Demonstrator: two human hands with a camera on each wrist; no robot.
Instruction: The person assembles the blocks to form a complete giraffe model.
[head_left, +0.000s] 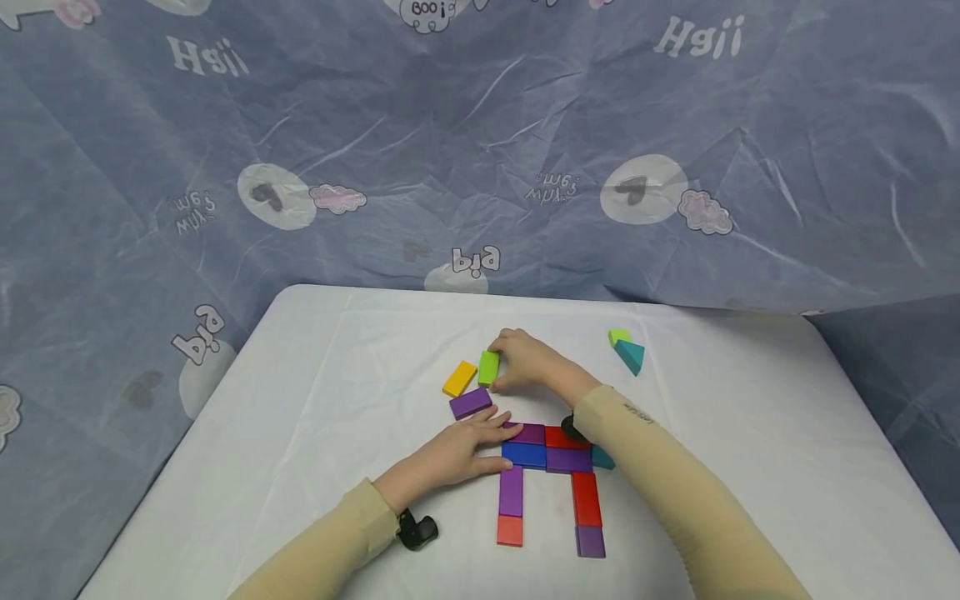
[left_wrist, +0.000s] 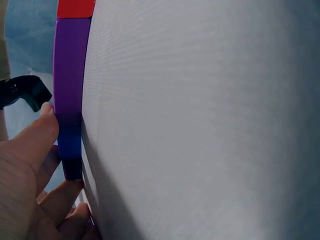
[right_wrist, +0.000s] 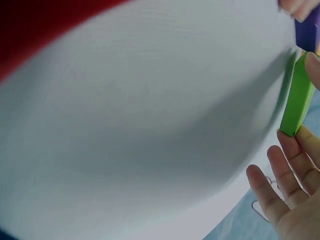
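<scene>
My right hand point(head_left: 525, 360) pinches a light green rectangular block point(head_left: 488, 368) by its two ends, thumb on the near end and fingertips on the far end. In the right wrist view the green block point(right_wrist: 298, 97) stands between thumb and fingertips. My left hand point(head_left: 457, 450) lies at the left side of a flat figure of blocks, its fingers spread. Its thumb touches where the blue block point(head_left: 523, 455) meets the upright purple block point(head_left: 511, 492), and a fingertip rests on the dark purple block point(head_left: 531, 434). The left wrist view shows that thumb beside the purple block point(left_wrist: 71, 70).
Beyond my left fingers lie a loose purple block point(head_left: 471, 403) and a yellow block point(head_left: 459, 379). A teal triangle point(head_left: 631, 357) and a small green block point(head_left: 618, 336) lie farther back right. Red block point(head_left: 586, 498) and purple block point(head_left: 590, 542) form the figure's right leg.
</scene>
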